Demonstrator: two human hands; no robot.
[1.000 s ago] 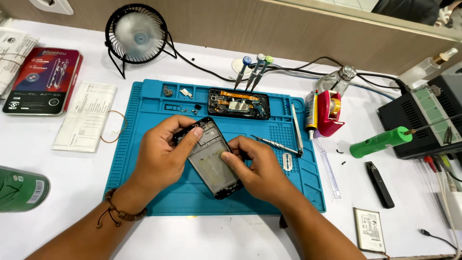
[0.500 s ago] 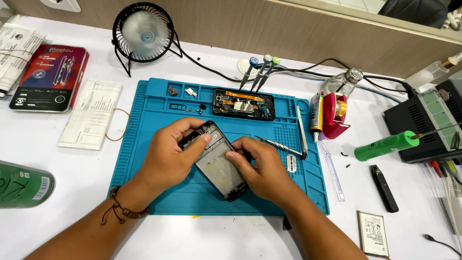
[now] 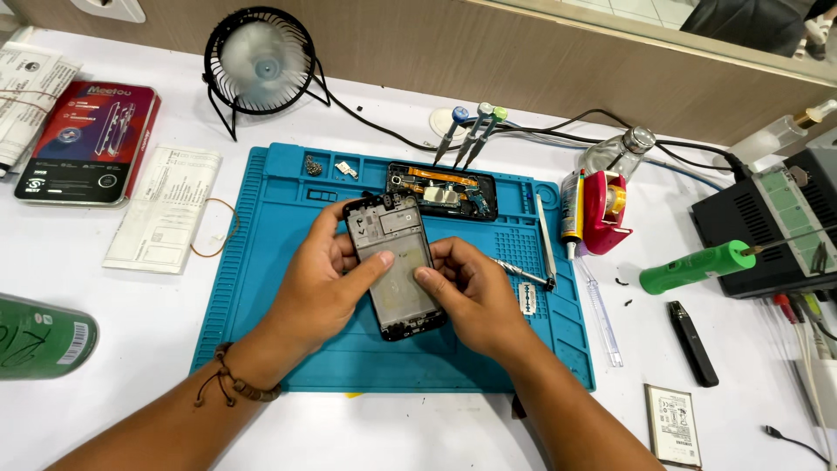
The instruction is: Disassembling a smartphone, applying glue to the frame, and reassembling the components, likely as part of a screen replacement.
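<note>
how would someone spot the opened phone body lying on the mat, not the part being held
Find the blue work mat in the middle of the white table. Along its far edge, just beyond the frame held in both hands, lies the opened phone body. It alone shows bare orange and metal insides, with three screwdrivers standing right behind it.

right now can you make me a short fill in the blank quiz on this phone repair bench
1. Both hands, left hand and right hand, hold a phone frame above a rubber mat whose colour is ____.
2. Behind the mat, near the wall, stands a small black ____.
3. The opened phone lies on the mat's ____ edge, away from the person.
4. On the left wrist sits a braided ____.

Missing words: blue; fan; far; bracelet
</note>
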